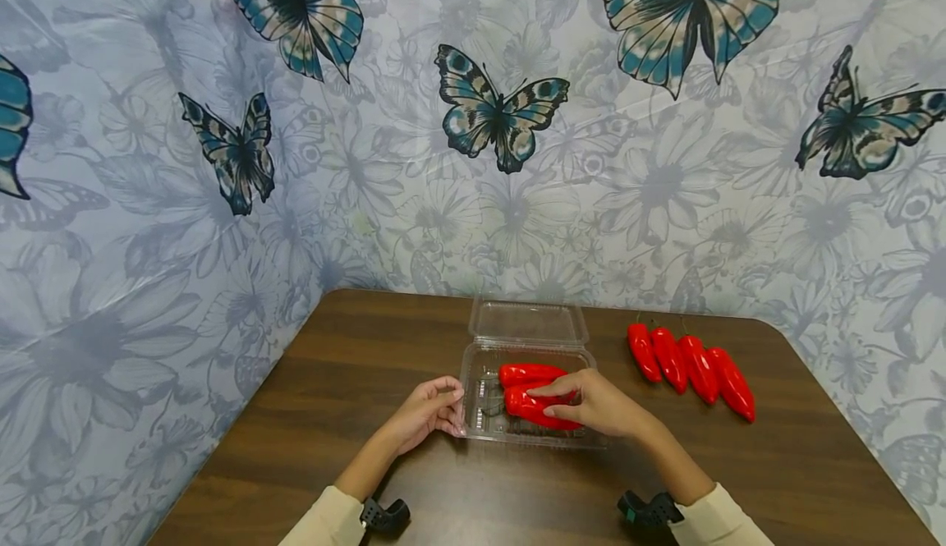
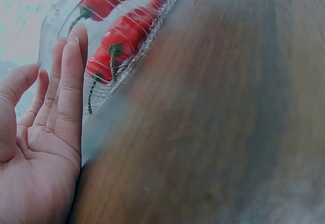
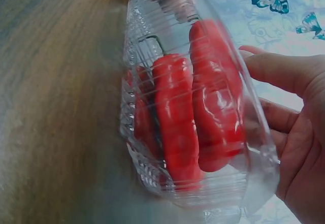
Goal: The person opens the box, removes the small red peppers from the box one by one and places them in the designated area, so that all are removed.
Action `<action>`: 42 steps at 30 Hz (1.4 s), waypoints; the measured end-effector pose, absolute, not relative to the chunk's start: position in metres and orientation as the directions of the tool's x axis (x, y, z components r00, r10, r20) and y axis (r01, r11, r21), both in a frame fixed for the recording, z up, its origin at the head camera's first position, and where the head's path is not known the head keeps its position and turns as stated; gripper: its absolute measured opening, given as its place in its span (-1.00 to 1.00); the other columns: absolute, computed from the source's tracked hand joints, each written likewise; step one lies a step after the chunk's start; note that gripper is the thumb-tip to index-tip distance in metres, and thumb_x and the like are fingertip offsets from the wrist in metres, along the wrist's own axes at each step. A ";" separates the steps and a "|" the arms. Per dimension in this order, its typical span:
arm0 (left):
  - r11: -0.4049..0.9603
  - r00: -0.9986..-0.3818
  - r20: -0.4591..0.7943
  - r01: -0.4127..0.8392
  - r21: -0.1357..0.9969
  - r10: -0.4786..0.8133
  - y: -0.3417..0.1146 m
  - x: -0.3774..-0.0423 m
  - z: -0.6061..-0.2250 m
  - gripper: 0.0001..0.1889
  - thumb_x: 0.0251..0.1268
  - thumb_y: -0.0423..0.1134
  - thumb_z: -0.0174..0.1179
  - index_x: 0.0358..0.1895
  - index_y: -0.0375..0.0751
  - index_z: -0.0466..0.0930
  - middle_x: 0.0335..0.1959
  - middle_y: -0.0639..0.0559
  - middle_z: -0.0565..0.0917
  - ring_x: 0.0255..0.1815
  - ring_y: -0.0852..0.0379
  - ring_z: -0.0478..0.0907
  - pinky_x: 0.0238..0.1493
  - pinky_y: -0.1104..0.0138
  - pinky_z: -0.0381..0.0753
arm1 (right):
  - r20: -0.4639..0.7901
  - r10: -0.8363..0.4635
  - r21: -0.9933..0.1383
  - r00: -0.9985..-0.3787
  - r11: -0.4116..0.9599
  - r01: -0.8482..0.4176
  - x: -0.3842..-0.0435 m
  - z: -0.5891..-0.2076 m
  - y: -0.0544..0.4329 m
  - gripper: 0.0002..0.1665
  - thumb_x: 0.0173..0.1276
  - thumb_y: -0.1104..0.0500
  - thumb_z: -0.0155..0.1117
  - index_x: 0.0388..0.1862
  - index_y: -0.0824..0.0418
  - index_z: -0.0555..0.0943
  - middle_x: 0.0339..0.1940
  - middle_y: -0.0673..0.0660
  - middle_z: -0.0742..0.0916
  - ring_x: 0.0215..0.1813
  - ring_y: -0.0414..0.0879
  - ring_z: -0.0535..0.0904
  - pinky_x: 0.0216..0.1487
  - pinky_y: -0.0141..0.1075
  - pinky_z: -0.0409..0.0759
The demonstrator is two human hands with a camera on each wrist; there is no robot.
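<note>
A clear plastic clamshell container (image 1: pixel 484 424) sits on the table with its lid (image 1: pixel 528 320) folded back. Inside lie glossy red peppers, one toward the back (image 1: pixel 526 373) and another in front of it. My right hand (image 1: pixel 602 402) reaches over the right rim and holds the front red pepper (image 1: pixel 521 402) between thumb and fingers. Three peppers show through the ribbed wall in the right wrist view, one with a curved green stem (image 3: pixel 155 40). At the container's left side my left hand (image 1: pixel 424 416) rests against the wall, fingers nearly straight in the left wrist view.
To the right of the container, several red peppers (image 1: pixel 697 369) lie side by side in a slanted row. The brown wooden table (image 1: pixel 355 349) meets a butterfly-patterned backdrop (image 1: pixel 399 226) at its far edge. Each wrist wears a black band (image 1: pixel 384 517).
</note>
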State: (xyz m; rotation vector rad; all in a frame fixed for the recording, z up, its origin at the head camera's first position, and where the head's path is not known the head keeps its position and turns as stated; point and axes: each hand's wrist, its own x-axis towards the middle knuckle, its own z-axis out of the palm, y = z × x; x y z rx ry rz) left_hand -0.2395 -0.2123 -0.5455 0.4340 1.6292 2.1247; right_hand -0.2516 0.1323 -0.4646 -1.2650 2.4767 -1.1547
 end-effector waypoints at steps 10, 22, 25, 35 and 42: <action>-0.216 -0.860 -0.010 -0.139 0.967 0.510 -0.213 -0.240 -0.545 -0.91 0.63 -0.30 -0.02 -0.04 -0.19 0.47 -0.45 0.05 0.67 -0.49 0.16 0.69 -0.35 0.27 0.76 | 0.220 -0.687 -0.701 -0.692 0.383 -0.602 -0.253 -0.455 0.139 -0.59 0.34 0.12 0.47 0.17 0.04 0.72 -0.01 -0.06 0.79 -0.18 -0.23 0.63 -0.23 -0.30 0.65; -0.214 -0.861 -0.009 -0.137 0.967 0.509 -0.213 -0.241 -0.542 -0.90 0.63 -0.33 -0.04 -0.02 -0.26 0.45 -0.44 0.04 0.67 -0.49 0.14 0.70 -0.35 0.26 0.76 | 0.259 -0.651 -0.732 -0.713 0.349 -0.585 -0.256 -0.445 0.148 -0.61 0.37 0.11 0.44 0.17 0.08 0.72 0.03 0.04 0.79 -0.09 -0.15 0.69 -0.23 -0.24 0.72; -0.219 -0.864 0.000 -0.127 0.967 0.503 -0.213 -0.242 -0.541 -0.90 0.62 -0.33 -0.03 -0.01 -0.26 0.45 -0.45 0.03 0.68 -0.49 0.14 0.70 -0.35 0.27 0.76 | 0.268 -0.635 -0.730 -0.725 0.358 -0.583 -0.258 -0.441 0.152 -0.60 0.37 0.09 0.45 0.18 0.04 0.72 0.05 0.01 0.78 -0.11 -0.18 0.69 -0.26 -0.22 0.72; -0.216 -0.864 -0.014 -0.141 0.966 0.503 -0.212 -0.238 -0.545 -0.90 0.64 -0.32 -0.05 -0.02 -0.24 0.45 -0.45 0.04 0.67 -0.49 0.16 0.69 -0.35 0.28 0.76 | 0.271 -0.599 -0.735 -0.754 0.377 -0.564 -0.256 -0.434 0.165 -0.57 0.38 0.11 0.43 0.22 0.08 0.69 0.09 0.03 0.77 -0.08 -0.14 0.73 -0.23 -0.21 0.75; -0.213 -0.863 -0.013 -0.139 0.967 0.505 -0.212 -0.238 -0.544 -0.91 0.64 -0.31 -0.04 -0.04 -0.22 0.46 -0.45 0.04 0.67 -0.49 0.15 0.69 -0.35 0.28 0.76 | 0.274 -0.583 -0.756 -0.765 0.361 -0.546 -0.256 -0.430 0.172 -0.57 0.39 0.13 0.42 0.23 0.07 0.68 0.12 0.07 0.76 0.02 -0.12 0.72 -0.13 -0.21 0.75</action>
